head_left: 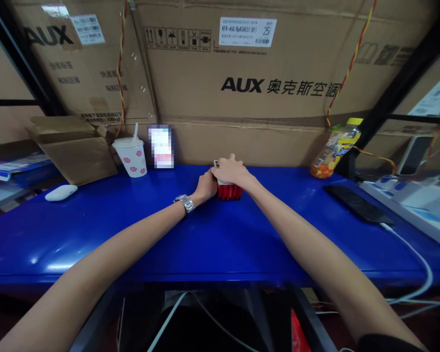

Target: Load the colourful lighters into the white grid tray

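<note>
A small red ribbed object [230,192] with a white upper part stands on the blue table, close to the cardboard at the back; its exact kind is hard to make out. My left hand [206,187], with a metal watch on the wrist, is closed against its left side. From above and behind, my right hand [232,170] covers its top with bent fingers gripping it. Both hands meet at its upper left corner, and they hide most of the white part.
Large cardboard boxes [278,107] wall off the back of the blue table [205,244]. To the left are a paper cup [132,157], a lit phone [161,146], a paper bag [77,151] and a white mouse [61,192]. A drink bottle [335,149] and a cabled black phone [357,203] lie right.
</note>
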